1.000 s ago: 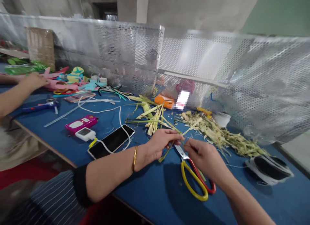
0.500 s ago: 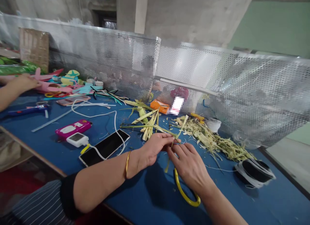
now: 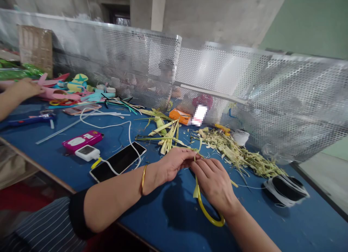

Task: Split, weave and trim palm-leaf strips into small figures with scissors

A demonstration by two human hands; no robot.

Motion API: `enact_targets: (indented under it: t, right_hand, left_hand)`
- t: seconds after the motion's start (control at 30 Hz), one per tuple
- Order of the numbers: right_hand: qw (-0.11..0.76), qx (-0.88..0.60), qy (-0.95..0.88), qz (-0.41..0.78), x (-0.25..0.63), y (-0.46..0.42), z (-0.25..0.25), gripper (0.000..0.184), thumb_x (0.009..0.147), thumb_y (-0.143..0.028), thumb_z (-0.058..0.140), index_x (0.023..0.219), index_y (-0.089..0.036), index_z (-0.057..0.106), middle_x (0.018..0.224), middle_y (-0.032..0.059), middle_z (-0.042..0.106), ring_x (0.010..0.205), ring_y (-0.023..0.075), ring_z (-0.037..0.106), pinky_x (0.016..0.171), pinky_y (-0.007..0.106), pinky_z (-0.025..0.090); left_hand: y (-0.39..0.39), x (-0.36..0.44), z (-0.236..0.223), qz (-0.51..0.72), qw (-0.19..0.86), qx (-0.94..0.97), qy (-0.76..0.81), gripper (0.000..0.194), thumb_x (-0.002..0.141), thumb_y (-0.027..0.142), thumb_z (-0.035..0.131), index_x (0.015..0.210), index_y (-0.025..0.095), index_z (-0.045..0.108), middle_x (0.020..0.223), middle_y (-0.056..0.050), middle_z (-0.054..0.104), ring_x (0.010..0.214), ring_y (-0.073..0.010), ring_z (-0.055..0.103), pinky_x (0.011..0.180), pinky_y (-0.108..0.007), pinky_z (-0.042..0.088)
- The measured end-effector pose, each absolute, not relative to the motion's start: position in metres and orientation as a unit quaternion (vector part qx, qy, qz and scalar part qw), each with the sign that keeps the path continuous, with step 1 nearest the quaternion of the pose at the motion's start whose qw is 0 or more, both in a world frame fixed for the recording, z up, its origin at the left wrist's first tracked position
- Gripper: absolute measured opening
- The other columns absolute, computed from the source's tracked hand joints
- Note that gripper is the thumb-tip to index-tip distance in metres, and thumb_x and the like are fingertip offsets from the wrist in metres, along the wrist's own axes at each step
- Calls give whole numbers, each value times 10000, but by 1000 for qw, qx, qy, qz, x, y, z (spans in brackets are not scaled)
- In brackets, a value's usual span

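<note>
Left hand [image 3: 176, 162] and right hand [image 3: 213, 177] pinching a plant strip [image 3: 196, 188].
The thin, yellow-green strip sits between closely bunched fingertips, its flatter end hanging down by the scissors' yellow handle [image 3: 210, 218] under the right hand; pale, narrow leaf strips [image 3: 169, 138] fan out beyond, with shredded leaf scraps [image 3: 241, 154] farther right on the blue table [image 3: 152, 212].

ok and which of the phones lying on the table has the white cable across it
The black-screened phone, nearest the left forearm; the pink phone lies farther back.
</note>
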State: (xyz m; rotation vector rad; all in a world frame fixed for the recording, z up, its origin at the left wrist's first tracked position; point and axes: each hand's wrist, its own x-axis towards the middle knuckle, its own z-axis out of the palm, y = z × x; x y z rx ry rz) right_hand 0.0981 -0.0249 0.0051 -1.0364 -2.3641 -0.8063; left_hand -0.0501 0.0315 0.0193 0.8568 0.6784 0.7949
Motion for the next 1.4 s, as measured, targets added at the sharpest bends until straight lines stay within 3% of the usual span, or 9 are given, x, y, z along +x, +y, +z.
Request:
enact_targets:
  t: [0.4,0.53,0.63,0.7,0.8,0.93,1.13,1.3,1.4]
  right_hand:
    - [166,-273,-910,-266,83,-32,-1,268,935,-94,397,776,-145,606,705,52,557,656,188,464,676,356,365]
    - [179,-271,-909,-263,86,-33,6,265,947,-88,370,988,-110,631,771,70,616,721,202,534,731,369,397]
    - [254,-359,-848,-295,94,-29,12,317,963,-118,368,1227,-82,539,968,131,662,912,238,584,812,383,401]
    - [303,-458,-780,-299,101,-26,14,283,966,-211,427,1197,-107,554,1028,151,662,959,265,589,824,391,395]
    - [323,-545,-746,-205,107,-21,12,210,973,-285,431,1001,-174,607,873,84,694,797,222,625,751,337,401]
    - [320,-576,-744,-111,106,-20,5,259,983,-277,389,835,-212,592,671,11,656,593,166,572,627,270,355]
    - [329,-582,-744,-9,100,-22,4,277,951,-291,409,725,-213,549,586,-9,579,548,146,514,575,245,319]
    - [361,-580,-706,186,106,-19,13,303,900,-343,475,633,-208,522,542,-31,540,529,128,478,552,234,343]
    - [408,-569,-657,278,108,-15,15,296,857,-406,534,661,-195,600,609,-5,606,605,151,529,598,254,389]
  left_hand:
    - [33,-48,15,392,757,360,380,80,763,128,707,691,95,714,774,-94,720,730,-134,673,809,-264,487]
    - [34,-48,15,399,756,367,366,74,758,133,706,693,96,711,761,-87,722,723,-134,675,785,-258,499]
    - [36,-50,20,419,750,382,341,18,733,121,719,737,104,713,766,-70,720,702,-126,666,749,-249,508]
    - [36,-51,23,423,746,394,330,38,723,108,719,759,111,707,766,-61,716,669,-117,654,724,-248,508]
    - [35,-52,25,419,741,414,323,45,731,106,695,774,118,699,790,-53,704,629,-102,629,669,-247,497]
    - [34,-51,23,415,735,423,329,148,702,124,710,850,130,709,785,-30,672,614,-80,575,576,-216,451]
    - [38,-46,14,451,645,484,383,153,663,180,755,801,127,717,602,11,606,532,-78,494,460,-195,353]
    - [40,-47,14,460,628,485,399,170,672,172,731,836,128,717,699,-29,677,538,-79,506,460,-193,359]
    - [40,-49,15,441,642,493,387,207,682,199,724,874,121,719,752,-54,695,551,-79,518,467,-194,358]
